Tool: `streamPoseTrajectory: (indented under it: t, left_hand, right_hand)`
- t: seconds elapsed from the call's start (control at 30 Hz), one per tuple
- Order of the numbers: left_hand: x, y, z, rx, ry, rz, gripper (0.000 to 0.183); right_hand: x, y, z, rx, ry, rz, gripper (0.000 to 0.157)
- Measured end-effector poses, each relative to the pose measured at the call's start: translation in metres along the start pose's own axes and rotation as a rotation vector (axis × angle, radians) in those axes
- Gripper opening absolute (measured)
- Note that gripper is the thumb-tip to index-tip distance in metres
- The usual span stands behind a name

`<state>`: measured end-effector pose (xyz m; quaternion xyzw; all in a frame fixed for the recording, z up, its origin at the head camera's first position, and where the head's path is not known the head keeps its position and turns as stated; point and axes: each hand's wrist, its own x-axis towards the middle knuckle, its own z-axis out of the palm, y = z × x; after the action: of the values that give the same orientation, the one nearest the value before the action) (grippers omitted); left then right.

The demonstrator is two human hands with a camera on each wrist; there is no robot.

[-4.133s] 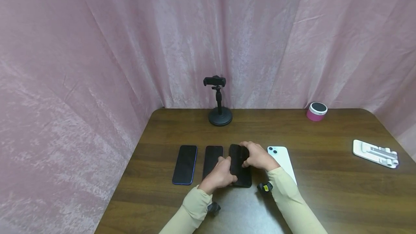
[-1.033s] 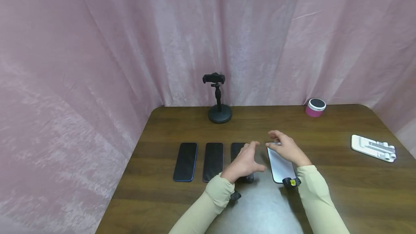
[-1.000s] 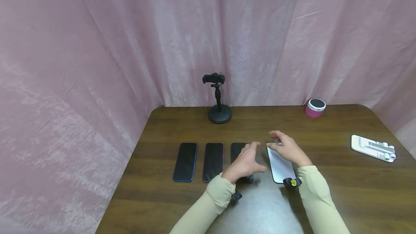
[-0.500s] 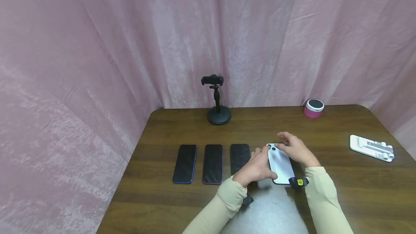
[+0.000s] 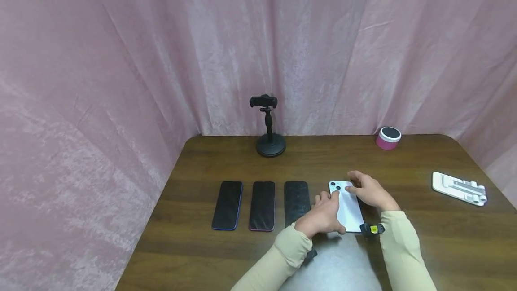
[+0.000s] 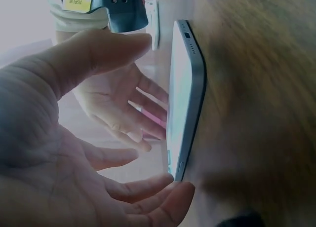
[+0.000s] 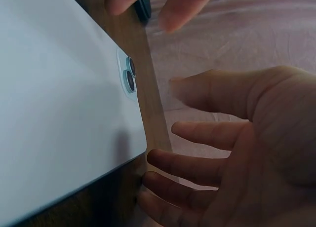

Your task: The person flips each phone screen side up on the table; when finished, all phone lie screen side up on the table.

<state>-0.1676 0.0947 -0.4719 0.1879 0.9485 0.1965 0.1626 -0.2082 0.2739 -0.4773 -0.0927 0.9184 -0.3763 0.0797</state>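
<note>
A white phone lies back up, its dual camera at the top left corner. My left hand is at its left side, thumb and fingers spread; in the left wrist view the fingertips are right at the edge by the camera end. My right hand hovers at the top right corner, with relaxed fingers close to that corner in the right wrist view. Left of it, a black phone is partly hidden by my left hand. Two more dark phones, one blue-edged and one purple-edged, complete the row.
At the back of the wooden table stands a black phone holder on a round base. A pink and white cylinder sits at the back right. A white folded stand lies far right. Pink curtains hang behind.
Both hands have moved right, from the third dark phone to the white one. Over the last second my left hand has come to the white phone's left edge. The third dark phone has been let go.
</note>
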Motion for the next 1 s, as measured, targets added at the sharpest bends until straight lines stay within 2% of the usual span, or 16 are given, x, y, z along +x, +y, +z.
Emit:
streamPoseTrajectory:
  t: [0.17,0.47,0.67,0.83,1.0]
  left_hand:
    - [-0.001,0.004,0.001,0.071,-0.004,0.000,0.089]
    - [0.003,0.006,0.007,0.102,-0.029,0.010,0.083]
    - [0.006,0.008,0.013,0.163,0.003,0.020,0.074]
    - [0.008,0.008,0.016,0.204,0.023,0.023,0.073]
    - [0.011,0.004,0.017,0.202,0.030,0.036,0.076]
  right_hand:
    - [0.000,-0.003,0.000,-0.006,-0.023,0.003,0.049]
    - [-0.001,-0.003,0.000,-0.056,-0.034,-0.013,0.046]
    - [0.001,-0.003,0.002,-0.087,-0.024,-0.038,0.047]
    - [0.002,-0.005,0.003,-0.099,-0.031,-0.042,0.046]
    - [0.005,-0.005,0.004,-0.104,-0.042,-0.040,0.045]
